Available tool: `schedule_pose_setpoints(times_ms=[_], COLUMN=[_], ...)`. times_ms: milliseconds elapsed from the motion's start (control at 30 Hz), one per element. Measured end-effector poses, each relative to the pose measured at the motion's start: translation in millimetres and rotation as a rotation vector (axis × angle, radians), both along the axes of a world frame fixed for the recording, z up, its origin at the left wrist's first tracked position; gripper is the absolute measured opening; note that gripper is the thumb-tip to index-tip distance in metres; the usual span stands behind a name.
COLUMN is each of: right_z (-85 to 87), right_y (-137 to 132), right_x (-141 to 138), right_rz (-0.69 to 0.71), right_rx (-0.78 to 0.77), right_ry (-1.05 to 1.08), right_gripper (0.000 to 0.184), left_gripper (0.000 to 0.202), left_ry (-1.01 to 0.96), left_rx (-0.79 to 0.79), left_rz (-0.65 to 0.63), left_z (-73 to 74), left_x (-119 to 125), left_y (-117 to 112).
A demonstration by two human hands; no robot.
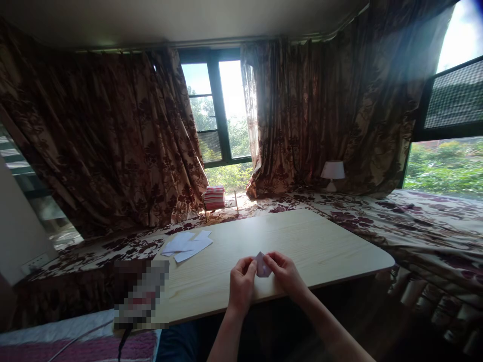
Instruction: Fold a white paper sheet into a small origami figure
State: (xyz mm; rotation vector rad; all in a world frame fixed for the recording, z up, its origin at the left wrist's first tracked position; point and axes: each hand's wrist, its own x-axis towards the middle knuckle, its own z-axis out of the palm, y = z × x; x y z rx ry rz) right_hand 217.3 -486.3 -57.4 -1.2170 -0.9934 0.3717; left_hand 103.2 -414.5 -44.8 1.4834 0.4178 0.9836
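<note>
A small piece of folded paper (263, 266) with a pointed top is held between my two hands, over the near edge of the pale wooden table (294, 241). My left hand (241, 281) pinches its left side with thumb and fingers. On its right side, the thumb and fingers of my right hand (285, 271) are closed on the paper. Several white paper sheets (186, 245) lie loosely overlapped on the table's left part, away from both hands.
A blurred-out object (145, 291) sits at the table's left end, with a cable running down. Beyond the table, a flowered ledge (362, 216) carries a small lamp (332, 171) and a stack of red and white cloths (214, 197). Patterned curtains (113, 136) frame the window.
</note>
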Motion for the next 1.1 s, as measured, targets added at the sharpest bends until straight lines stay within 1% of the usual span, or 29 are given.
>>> schedule_pose_setpoints(times_ms=[267, 567, 733, 1100], right_z=[3.6, 3.1, 3.2, 4.5], right_y=[-0.1, -0.4, -0.5, -1.5], right_x=[-4.4, -3.8, -5.1, -6.0], right_rz=[0.01, 0.004, 0.014, 0.017], right_rx=[-0.01, -0.031, -0.026, -0.027], right_ry=[-0.005, -0.016, -0.012, -0.031], right_gripper=[0.032, 0.032, 0.033, 0.036], left_gripper=[0.022, 0.023, 0.025, 0.025], left_ry=[-0.016, -0.015, -0.011, 0.006], left_rx=[-0.02, -0.033, -0.028, 0.011], left_rz=[-0.005, -0.013, -0.006, 0.015], left_z=[0.0, 0.4, -0.8, 1.8], left_x=[0.4, 0.2, 0.1, 0.2], left_y=[-1.5, -1.8, -2.0, -3.3])
